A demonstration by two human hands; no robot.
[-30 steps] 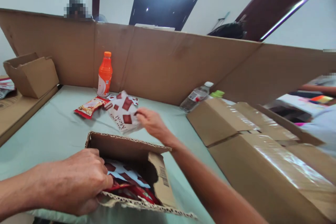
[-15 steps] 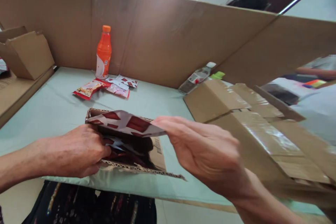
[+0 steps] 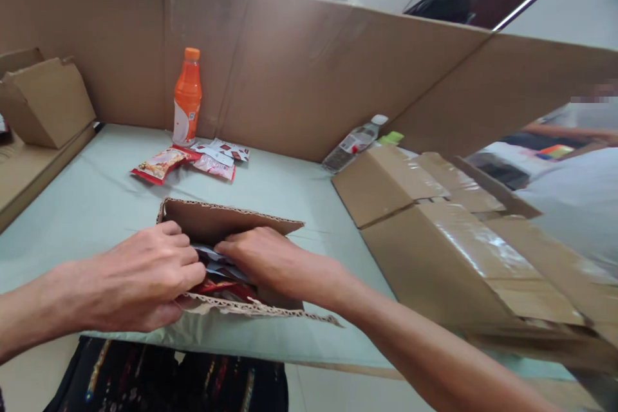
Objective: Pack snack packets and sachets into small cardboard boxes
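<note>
A tall brown cardboard wall spans the back of the pale green cloth-covered table, taped brown cardboard boxes banked on the right. Front and centre, an open, torn-edged brown cardboard box! The left hand curls its fingers over the left end, gripping it; the right hand dips inside, fingers bent, tips hidden: can't tell if they pinch anything. Behind, an orange plastic bottle stands upright beside a red-and-white packet; inside lie white-and-dark packets and glossy red ones.
</note>
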